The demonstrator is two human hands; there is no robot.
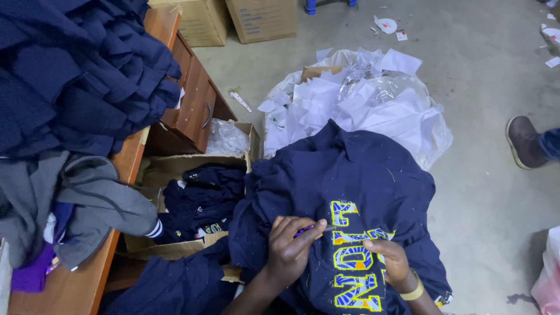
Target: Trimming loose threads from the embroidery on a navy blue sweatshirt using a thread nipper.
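1. Garment: navy knit, soft and heavy, draped over the person's lap. Yellow-edged embroidered lettering runs down its near side. This is the landmark for all below.

2. Left hand: on the garment at the lettering's left edge, fingers curled and pinched on a small purple tool with its tip toward the stitching. Most of the tool is hidden; its kind I cannot tell.

3. Right hand: lies on the lettering's right side, fingers bent down pressing or pinching the cloth. Whether it grips a fold, cannot tell. Yellow band on the wrist.

4. Judgement, doing it well: keep the cloth taut between both hands so the tool tip meets loose thread only, not the knit. Work close, short strokes; embroidery is raised and dense, the base fabric snags easily.

5. Left of the garment: an open cardboard box, more navy pieces inside. Beyond it, a wooden table with a drawer, stacked with navy cloth and a grey piece.

6. Beyond the garment: a sack of white paper scraps, crumpled, with clear plastic mixed in.

7. Right of the garment: bare concrete floor; another person's brown shoe.
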